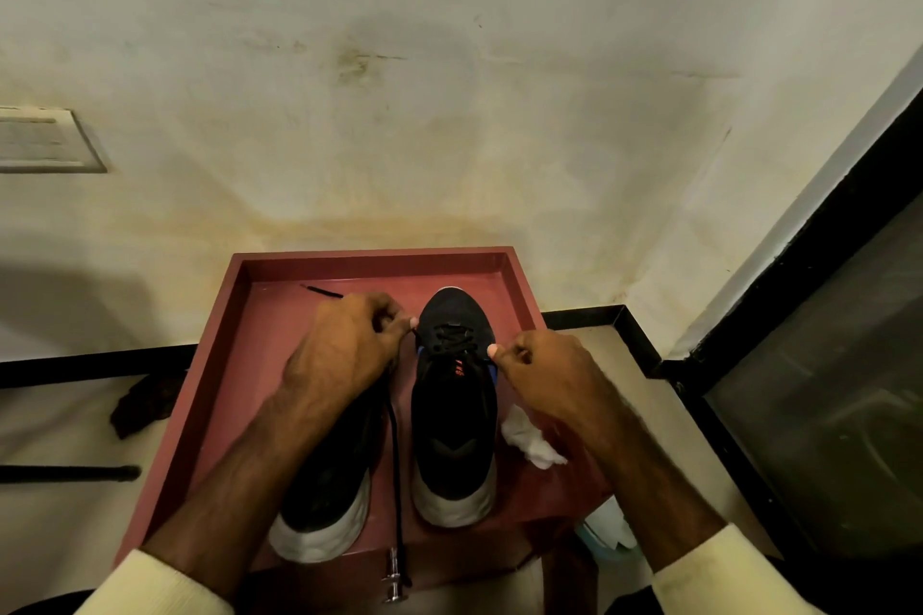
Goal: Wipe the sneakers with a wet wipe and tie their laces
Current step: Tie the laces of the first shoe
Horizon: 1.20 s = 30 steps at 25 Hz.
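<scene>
- The person is wearing a pale cream long-sleeved top with a soft, knit-like look.
- Both sleeves are ending partway up the forearms, leaving wrists bare.
- The left hand [344, 350] and right hand [542, 372] are showing no rings, watch or gloves.

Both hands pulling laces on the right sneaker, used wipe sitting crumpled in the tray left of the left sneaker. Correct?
Not quite: the head view shows the crumpled wipe in the tray to the right of the right sneaker, below the right hand, not left of the left sneaker. The rest stands: the left hand and right hand each pull a lace at the right sneaker.
</scene>
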Available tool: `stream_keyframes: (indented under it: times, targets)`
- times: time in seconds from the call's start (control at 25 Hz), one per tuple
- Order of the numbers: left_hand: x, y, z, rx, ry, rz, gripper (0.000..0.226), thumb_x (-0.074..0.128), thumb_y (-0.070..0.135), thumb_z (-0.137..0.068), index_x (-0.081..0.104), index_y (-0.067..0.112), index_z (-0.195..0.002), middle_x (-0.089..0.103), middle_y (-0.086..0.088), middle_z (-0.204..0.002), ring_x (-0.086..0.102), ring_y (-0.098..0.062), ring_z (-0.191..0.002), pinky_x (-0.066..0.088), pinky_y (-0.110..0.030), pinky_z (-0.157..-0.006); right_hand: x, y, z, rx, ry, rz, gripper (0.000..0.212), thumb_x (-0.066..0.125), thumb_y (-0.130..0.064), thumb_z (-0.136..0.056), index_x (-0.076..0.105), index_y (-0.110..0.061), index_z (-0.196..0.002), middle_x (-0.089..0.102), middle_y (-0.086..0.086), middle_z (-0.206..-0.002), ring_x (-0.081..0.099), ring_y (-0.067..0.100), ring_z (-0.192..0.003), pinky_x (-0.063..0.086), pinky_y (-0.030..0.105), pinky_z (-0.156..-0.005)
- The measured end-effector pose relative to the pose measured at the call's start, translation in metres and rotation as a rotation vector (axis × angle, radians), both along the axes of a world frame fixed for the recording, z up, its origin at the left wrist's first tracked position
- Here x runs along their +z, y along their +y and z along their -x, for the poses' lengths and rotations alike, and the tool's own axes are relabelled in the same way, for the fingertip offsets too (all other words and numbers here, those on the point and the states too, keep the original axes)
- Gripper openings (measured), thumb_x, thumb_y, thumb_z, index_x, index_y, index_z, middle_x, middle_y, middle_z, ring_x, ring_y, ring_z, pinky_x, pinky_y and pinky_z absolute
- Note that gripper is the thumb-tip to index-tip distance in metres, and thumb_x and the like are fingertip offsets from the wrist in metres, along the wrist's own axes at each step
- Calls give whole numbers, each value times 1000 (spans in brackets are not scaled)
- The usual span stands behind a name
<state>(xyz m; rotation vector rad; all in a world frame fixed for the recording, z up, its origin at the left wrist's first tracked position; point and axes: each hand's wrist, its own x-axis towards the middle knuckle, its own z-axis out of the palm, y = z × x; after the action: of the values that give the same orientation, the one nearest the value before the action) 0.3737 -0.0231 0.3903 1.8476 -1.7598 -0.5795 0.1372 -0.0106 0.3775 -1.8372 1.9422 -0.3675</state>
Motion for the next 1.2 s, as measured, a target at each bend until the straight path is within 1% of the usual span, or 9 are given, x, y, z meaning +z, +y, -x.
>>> stream_keyframes:
  times: [0.16, 0.32, 0.44, 0.52, 0.64, 0.76, 0.92, 1.04, 1.2]
  targets:
    - [-1, -1, 5, 69, 667, -7, 8, 78, 27, -90, 75, 25, -96, 78, -3, -79, 68, -13, -64, 56, -35, -68, 5, -9, -8, -171, -656, 65, 3, 80, -20, -90, 80, -19, -93, 81, 0, -81, 76, 12, -77, 57, 24, -72]
    - [7, 7, 12, -11, 912, -43, 26, 77, 17, -90, 72, 15, -116, 79, -1, -84, 64, 3, -55, 47, -24, -67, 14, -9, -15, -218, -1121, 52, 28, 84, -16, -87, 75, -14, -114, 83, 10, -100, 79, 19, -92, 60, 30, -83]
    - [11, 11, 12, -75, 784, -33, 21, 74, 18, -93, 78, 16, -114, 77, 4, -70, 63, 6, -49, 44, -27, -55, 18, -4, -17, -186, -1054, 83, 22, 82, -20, -89, 79, -13, -110, 84, 4, -98, 80, 18, -98, 60, 31, -91]
    - [9, 9, 11, -61, 621, 25, 20, 77, 25, -90, 81, 23, -110, 76, 3, -80, 72, 1, -75, 55, -38, -63, 17, -3, -19, -121, -992, 156, 19, 81, -21, -90, 82, -15, -108, 83, 2, -100, 79, 16, -99, 61, 32, -94]
    - [7, 4, 8, -68, 453, 96, 21, 84, 32, -80, 83, 30, -101, 73, 12, -103, 67, 2, -97, 52, -16, -81, 15, -4, -23, 11, -853, 271, 18, 77, -24, -94, 82, -23, -111, 80, -3, -111, 76, 11, -107, 61, 35, -98]
    - [0, 2, 8, -155, 504, 32, 18, 83, 32, -83, 83, 33, -101, 81, 13, -94, 71, 7, -81, 50, -15, -74, 11, -2, -28, 57, -917, 195, 24, 75, -18, -96, 79, -17, -119, 82, 1, -108, 77, 15, -107, 60, 40, -101]
    - [-7, 0, 11, -169, 723, -88, 21, 83, 24, -83, 77, 19, -103, 82, -7, -89, 76, -12, -73, 55, -26, -70, 8, 0, -32, 0, -925, 163, 22, 82, -17, -89, 72, -11, -108, 81, 10, -88, 81, 27, -90, 61, 56, -94]
    - [-3, 3, 15, -144, 838, -104, 15, 82, 15, -83, 76, 10, -96, 80, -16, -86, 69, -7, -56, 49, -15, -53, 11, -1, -28, 74, -879, 162, 14, 81, -15, -89, 78, -13, -103, 82, 9, -93, 80, 26, -92, 61, 54, -96]
    - [1, 5, 13, -167, 842, -89, 15, 85, 13, -79, 80, 8, -92, 79, -13, -83, 69, -5, -55, 51, -13, -55, 13, 1, -25, 173, -712, 198, 18, 77, -14, -93, 77, -21, -110, 81, -2, -99, 78, 12, -96, 62, 45, -95]
